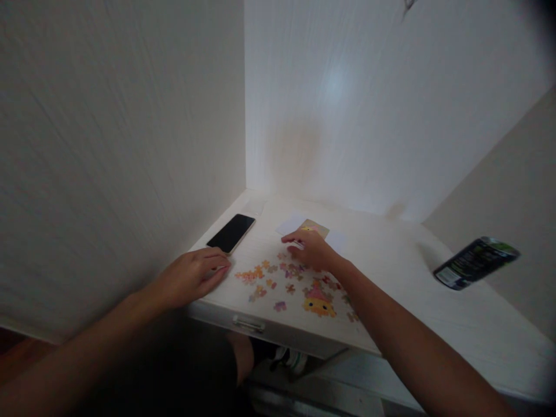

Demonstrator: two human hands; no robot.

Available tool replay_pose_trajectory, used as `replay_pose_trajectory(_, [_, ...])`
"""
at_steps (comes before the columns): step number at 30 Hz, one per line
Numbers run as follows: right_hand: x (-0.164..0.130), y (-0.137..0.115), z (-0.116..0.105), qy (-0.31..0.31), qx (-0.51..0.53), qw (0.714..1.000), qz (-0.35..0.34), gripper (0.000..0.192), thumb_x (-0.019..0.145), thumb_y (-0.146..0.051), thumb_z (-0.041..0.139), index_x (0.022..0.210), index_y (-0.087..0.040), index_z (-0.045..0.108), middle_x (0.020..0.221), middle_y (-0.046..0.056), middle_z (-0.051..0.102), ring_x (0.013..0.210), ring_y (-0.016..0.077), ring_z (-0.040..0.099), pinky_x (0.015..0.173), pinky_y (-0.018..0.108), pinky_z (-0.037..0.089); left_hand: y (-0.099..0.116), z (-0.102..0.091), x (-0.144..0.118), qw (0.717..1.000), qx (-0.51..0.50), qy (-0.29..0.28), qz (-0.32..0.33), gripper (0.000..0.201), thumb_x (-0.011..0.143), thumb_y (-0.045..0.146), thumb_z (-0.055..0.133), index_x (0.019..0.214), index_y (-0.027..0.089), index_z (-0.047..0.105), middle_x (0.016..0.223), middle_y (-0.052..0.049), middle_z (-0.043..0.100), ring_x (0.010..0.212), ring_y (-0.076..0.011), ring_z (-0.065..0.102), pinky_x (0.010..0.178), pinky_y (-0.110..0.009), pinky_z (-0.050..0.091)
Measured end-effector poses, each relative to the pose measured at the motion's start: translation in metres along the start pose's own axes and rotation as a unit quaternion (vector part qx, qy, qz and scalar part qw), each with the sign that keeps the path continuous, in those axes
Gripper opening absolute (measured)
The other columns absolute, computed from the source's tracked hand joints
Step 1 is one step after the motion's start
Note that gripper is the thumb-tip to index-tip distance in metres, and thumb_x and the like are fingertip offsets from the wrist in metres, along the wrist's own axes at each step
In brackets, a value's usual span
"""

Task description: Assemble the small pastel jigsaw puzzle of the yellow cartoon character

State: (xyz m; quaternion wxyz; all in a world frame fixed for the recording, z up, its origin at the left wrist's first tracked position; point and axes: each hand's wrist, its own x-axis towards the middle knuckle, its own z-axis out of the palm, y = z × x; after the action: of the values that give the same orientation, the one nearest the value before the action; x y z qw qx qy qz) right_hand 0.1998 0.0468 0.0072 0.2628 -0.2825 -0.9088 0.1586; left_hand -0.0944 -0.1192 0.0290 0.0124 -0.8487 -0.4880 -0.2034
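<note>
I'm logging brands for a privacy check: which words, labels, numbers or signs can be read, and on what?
None can be read.
Dark can: pale print-like markings, too blurred to read.
Phone: dark screen, no text visible.
Puzzle pieces: coloured shapes, no lettering discernible.

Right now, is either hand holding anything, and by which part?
Nothing shows held in the left hand; whether the right hand, near the jigsaw pieces, holds one cannot be told.

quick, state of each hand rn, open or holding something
Left hand: open, loosely curled by the phone, nothing visible in it.
Right hand: open, near the puzzle pieces, no piece visible in it.
</note>
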Motion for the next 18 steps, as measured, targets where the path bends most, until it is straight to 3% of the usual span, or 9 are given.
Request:
replay_pose_trajectory(5, [-0.001,-0.012,0.002,-0.065,-0.027,0.997,-0.013,0.024,0.083,-0.026,0.065,0.105,-0.023,0.073,0.102,0.007,0.074,0.094,0.0203,0.067,0.088,0.036,0.049,-0.001,0.001,-0.001,1.0,-0.003,-0.001,-0.003,0.024,0.095,0.029,0.047,0.101,0.02,0.069,0.105,-0.006,0.068,0.094,-0.0187,0.065,0.083,-0.03,0.052])
replay_pose_trajectory(11, [0.0,-0.011,0.008,-0.063,0.007,0.998,-0.012,0.022,0.081,-0.021,0.067,0.102,-0.021,0.073,0.096,0.007,0.074,0.083,0.0165,0.065,0.079,0.031,0.048,-0.001,0.002,-0.001,1.0,0.01,-0.018,0.006,0.024,0.097,0.028,0.046,0.099,0.019,0.067,0.105,-0.007,0.067,0.095,-0.0192,0.064,0.084,-0.031,0.051])
replay_pose_trajectory(15, [0.0,-0.01,0.012,-0.037,0.083,0.996,0.014,0.023,0.078,-0.017,0.068,0.1,-0.019,0.072,0.084,0.005,0.071,0.073,0.0138,0.062,0.071,0.029,0.049,0.001,0.0,0.001,1.0,0.004,-0.014,0.011,0.022,0.096,0.027,0.047,0.099,0.018,0.068,0.102,-0.007,0.068,0.094,-0.0188,0.064,0.083,-0.031,0.052])
replay_pose_trajectory(18, [0.002,-0.013,0.016,-0.03,0.223,0.972,0.073,0.024,0.075,-0.02,0.071,0.1,-0.018,0.071,0.083,0.004,0.07,0.071,0.0133,0.064,0.069,0.029,0.051,0.003,0.001,0.001,1.0,-0.004,0.017,0.017,0.02,0.095,0.025,0.05,0.101,0.019,0.068,0.101,-0.006,0.068,0.092,-0.0181,0.065,0.081,-0.03,0.053])
